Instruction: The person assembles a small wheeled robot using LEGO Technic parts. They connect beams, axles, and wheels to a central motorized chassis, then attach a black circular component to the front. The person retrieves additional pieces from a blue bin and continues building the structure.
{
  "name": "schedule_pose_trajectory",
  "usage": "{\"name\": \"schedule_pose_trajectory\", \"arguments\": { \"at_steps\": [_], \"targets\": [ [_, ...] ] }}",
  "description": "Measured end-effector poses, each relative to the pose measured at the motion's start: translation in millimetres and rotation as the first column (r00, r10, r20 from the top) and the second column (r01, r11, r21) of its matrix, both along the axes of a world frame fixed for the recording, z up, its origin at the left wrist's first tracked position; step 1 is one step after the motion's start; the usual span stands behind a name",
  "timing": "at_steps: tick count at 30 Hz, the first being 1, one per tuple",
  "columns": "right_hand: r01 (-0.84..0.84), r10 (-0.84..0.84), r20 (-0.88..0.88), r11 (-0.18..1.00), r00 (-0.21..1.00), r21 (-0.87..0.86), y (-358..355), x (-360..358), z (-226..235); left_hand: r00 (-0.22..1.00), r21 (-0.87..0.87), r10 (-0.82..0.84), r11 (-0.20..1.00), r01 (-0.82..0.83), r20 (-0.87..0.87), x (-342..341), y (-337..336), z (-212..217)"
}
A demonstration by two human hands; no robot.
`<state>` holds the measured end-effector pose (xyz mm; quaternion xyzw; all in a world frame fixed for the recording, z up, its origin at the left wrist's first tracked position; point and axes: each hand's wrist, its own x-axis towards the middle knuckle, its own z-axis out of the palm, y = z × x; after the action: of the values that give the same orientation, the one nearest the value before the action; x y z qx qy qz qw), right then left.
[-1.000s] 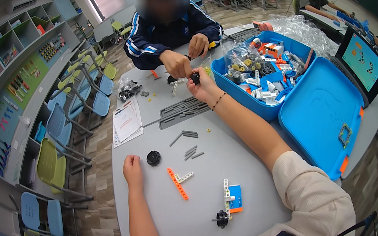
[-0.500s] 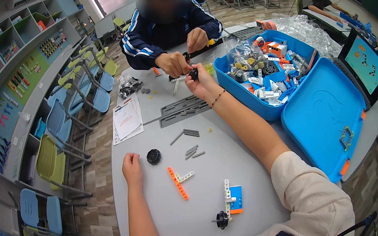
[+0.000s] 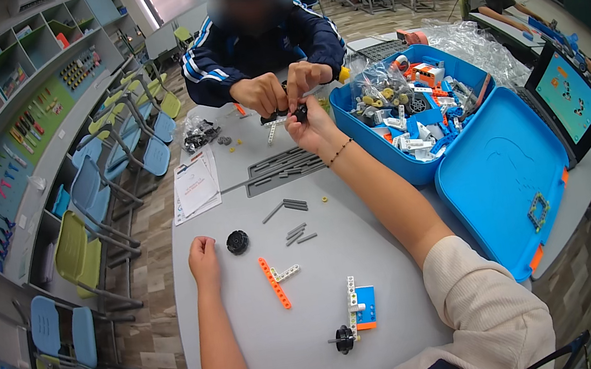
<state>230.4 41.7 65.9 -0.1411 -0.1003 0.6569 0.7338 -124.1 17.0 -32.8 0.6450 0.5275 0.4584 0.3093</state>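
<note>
My right hand (image 3: 315,133) is stretched across the table, fingers pinched on a small black round part (image 3: 301,113). Right against it are the hands of a person opposite (image 3: 264,97), who also works at black pieces there; exactly what they grip is hidden. My left hand (image 3: 204,256) lies curled on the tabletop, nothing visible in it. Beside it sits a black wheel (image 3: 237,242). Closer to me lie an orange beam (image 3: 275,283) joined to a short white beam (image 3: 287,272), and a white-and-blue assembly (image 3: 365,307) with a black wheel (image 3: 344,339) on an axle.
Several loose grey rods (image 3: 295,234) lie mid-table, before a grey tray of rods (image 3: 258,188). Papers (image 3: 196,187) are at the left edge. At right stand a blue bin of building parts (image 3: 391,163), its blue lid (image 3: 495,179) and a screen (image 3: 572,100).
The other person's upper hand has come down to the pieces at my right fingertips. My right hand keeps its pinch, and my left hand stays put. The view has shifted slightly.
</note>
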Motion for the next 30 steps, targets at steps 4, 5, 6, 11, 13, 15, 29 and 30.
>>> {"name": "schedule_pose_trajectory", "arguments": {
  "at_steps": [4,5,6,11,13,15,29,30],
  "targets": [
    [-0.083,0.082,-0.050,0.996,0.995,-0.030,-3,-3,1,1.000,-0.001,-0.014,1.000,0.014,-0.017,-1,1,-1],
    [-0.077,0.077,-0.042,0.997,0.996,-0.005,-3,-5,2,1.000,-0.001,-0.015,1.000,0.015,-0.012,-1,2,-1],
    [-0.065,0.065,-0.033,0.998,0.997,0.000,-3,-7,2,1.000,0.000,-0.017,1.000,0.017,0.008,-1,2,-1],
    [-0.072,0.071,-0.040,0.997,0.997,-0.016,-4,-13,5,1.000,-0.004,-0.002,1.000,0.002,-0.008,0,2,0],
    [-0.070,0.070,-0.019,0.997,0.997,-0.043,-7,-12,5,0.999,0.006,0.009,1.000,-0.009,-0.033,1,2,0],
    [-0.083,0.082,-0.025,0.994,0.996,-0.069,-10,-9,5,0.997,0.018,0.028,0.999,-0.027,-0.069,1,0,0],
    [-0.063,0.065,0.065,0.997,0.996,-0.041,-17,-2,17,1.000,0.008,-0.003,1.000,0.002,0.005,-2,6,-7],
    [-0.064,0.068,0.063,0.997,0.996,-0.053,-17,-2,16,1.000,0.005,-0.008,1.000,0.008,0.029,-2,6,-7]
  ]
}}
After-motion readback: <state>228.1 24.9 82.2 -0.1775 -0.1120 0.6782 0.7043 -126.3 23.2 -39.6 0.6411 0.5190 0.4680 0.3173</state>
